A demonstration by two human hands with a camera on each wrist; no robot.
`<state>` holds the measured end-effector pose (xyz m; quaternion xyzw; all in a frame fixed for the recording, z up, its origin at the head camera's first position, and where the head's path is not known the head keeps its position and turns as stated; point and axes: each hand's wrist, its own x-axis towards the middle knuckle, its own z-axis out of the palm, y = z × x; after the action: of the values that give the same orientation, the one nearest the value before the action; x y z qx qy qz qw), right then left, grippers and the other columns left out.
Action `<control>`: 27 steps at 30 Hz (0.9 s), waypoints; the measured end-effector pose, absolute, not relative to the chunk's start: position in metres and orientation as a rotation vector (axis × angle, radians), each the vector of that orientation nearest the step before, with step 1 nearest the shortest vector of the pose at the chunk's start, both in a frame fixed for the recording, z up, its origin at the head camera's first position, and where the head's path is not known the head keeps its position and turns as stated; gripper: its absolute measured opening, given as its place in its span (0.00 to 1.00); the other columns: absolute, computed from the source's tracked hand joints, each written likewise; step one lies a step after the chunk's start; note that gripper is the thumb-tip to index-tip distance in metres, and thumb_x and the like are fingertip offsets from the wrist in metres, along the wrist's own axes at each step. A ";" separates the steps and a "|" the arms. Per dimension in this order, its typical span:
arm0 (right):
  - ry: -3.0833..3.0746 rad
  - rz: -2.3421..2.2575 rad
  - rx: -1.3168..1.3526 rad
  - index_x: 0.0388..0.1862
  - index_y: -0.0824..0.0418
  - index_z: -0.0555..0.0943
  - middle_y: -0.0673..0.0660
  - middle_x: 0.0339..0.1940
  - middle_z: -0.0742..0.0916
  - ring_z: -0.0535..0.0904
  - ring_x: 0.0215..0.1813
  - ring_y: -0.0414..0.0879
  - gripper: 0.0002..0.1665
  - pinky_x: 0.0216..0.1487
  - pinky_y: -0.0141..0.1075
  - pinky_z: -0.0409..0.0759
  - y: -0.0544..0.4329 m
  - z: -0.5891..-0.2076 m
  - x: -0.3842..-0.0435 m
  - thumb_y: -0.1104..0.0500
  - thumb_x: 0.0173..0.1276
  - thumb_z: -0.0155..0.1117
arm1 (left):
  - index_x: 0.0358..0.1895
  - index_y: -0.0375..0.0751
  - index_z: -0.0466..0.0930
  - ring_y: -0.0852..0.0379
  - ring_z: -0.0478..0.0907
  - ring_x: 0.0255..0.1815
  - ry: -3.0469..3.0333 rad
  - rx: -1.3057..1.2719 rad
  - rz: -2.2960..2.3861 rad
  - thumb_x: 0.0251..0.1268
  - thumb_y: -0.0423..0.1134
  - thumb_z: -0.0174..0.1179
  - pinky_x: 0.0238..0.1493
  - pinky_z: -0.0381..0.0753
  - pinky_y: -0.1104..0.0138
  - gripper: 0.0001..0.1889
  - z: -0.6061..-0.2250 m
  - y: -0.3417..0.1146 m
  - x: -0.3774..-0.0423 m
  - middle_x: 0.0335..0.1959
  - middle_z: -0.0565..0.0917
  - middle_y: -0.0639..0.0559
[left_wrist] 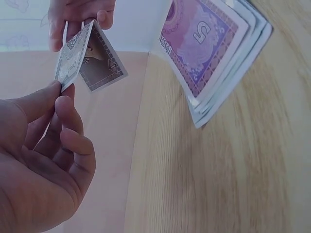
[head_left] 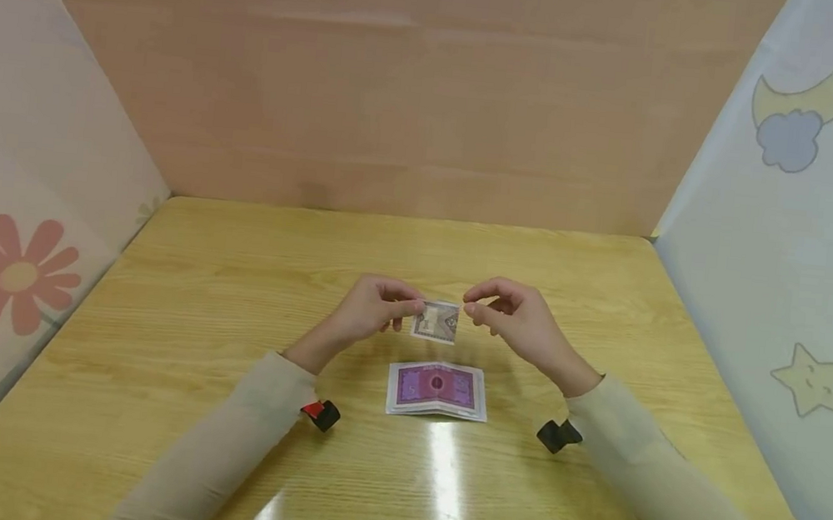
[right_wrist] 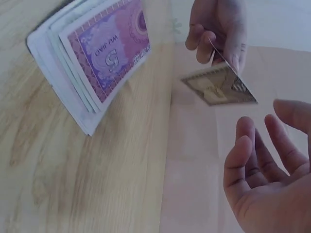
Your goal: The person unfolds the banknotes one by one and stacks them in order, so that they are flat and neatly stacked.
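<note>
My left hand [head_left: 376, 305] pinches a small folded brown-grey banknote [head_left: 437, 323] by its edge, between thumb and fingertips. In the left wrist view the folded note [left_wrist: 99, 65] stands partly spread like a V, its crease towards the camera. My right hand [head_left: 524, 316] hovers just right of it, thumb and fingers bent but apart. The right wrist view has a gap between that hand [right_wrist: 272, 179] and the note [right_wrist: 221, 87]. Below both hands, on the table, lies a small stack of banknotes [head_left: 438, 386], creased down the middle, a purple 5 jiao note on top.
The wooden table [head_left: 234, 276] reaches back to a plain orange-brown panel [head_left: 401, 108]. Side panels stand left, with a red flower [head_left: 18, 278], and right, with a moon and a star [head_left: 815, 382]. Black straps [head_left: 558, 435] hang at both sleeves, and light glares on the table front.
</note>
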<state>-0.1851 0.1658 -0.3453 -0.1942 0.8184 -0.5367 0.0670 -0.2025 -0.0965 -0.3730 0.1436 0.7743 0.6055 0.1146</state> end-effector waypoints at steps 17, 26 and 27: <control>2.294 -1.456 -0.750 0.50 0.57 0.87 0.56 0.41 0.88 0.80 0.29 0.56 0.15 0.22 0.38 0.74 0.156 -0.340 -0.206 0.50 0.78 0.59 | 0.46 0.41 0.89 0.45 0.74 0.26 2.253 0.519 1.708 0.69 0.40 0.66 0.23 0.68 0.70 0.09 -0.372 -0.105 -0.197 0.34 0.86 0.48; 2.361 -1.337 -0.638 0.45 0.57 0.87 0.57 0.37 0.87 0.73 0.23 0.51 0.10 0.20 0.33 0.69 0.180 -0.342 -0.205 0.55 0.69 0.70 | 0.45 0.36 0.88 0.57 0.74 0.23 2.270 0.453 1.774 0.69 0.38 0.66 0.22 0.69 0.71 0.09 -0.378 -0.118 -0.193 0.34 0.86 0.49; 2.362 -1.327 -0.638 0.44 0.58 0.87 0.57 0.37 0.87 0.73 0.23 0.50 0.09 0.21 0.34 0.70 0.182 -0.342 -0.205 0.56 0.69 0.71 | 0.45 0.35 0.88 0.57 0.74 0.23 2.270 0.451 1.774 0.69 0.38 0.66 0.22 0.69 0.71 0.09 -0.378 -0.118 -0.193 0.34 0.86 0.49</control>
<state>-0.2046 0.1818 -0.3423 -0.2257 0.8351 -0.4690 0.1781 -0.1926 -0.1180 -0.3779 0.1536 0.7736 0.6045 0.1123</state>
